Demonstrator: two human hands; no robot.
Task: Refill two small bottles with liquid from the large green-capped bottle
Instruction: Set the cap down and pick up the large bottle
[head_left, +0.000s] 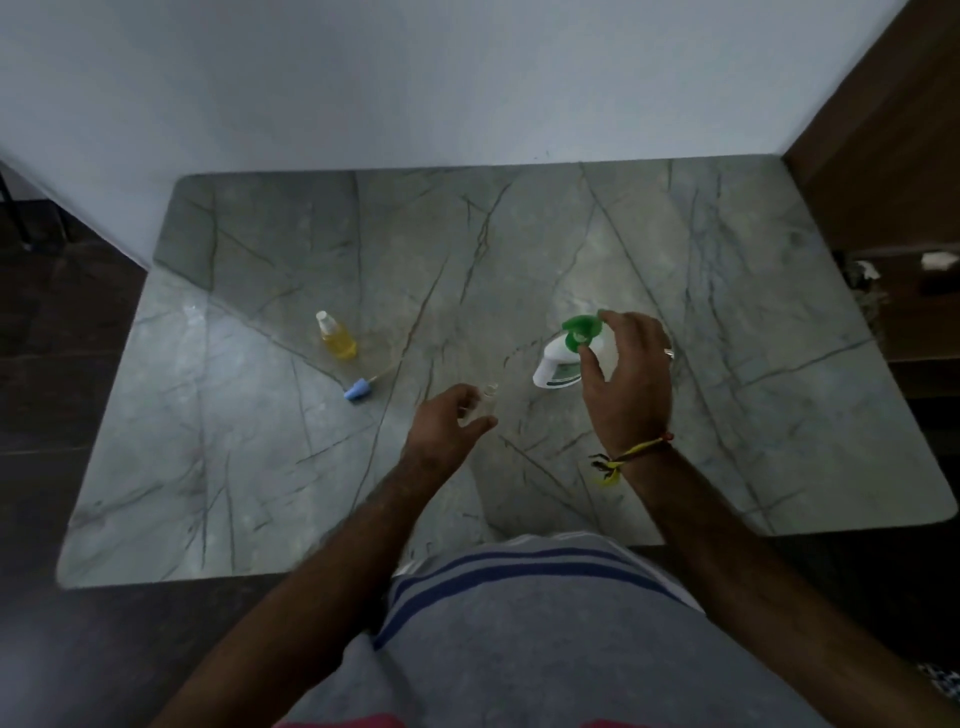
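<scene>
Right hand pinches green cap of big bottle, upright at table centre-right. Left hand grips clear small bottle, just left of it. Filled bottle well left.

Large bottle: white, green cap flipped open; you find it right of centre, upright.
Filled small bottle: yellow liquid, left of centre.
Empty small bottle: clear, centre frame.
Blue dropper cap: lying below the filled one.

A grey-green marble table carries a small bottle of yellow liquid, a blue cap, a clear small bottle and a white green-capped bottle.
</scene>
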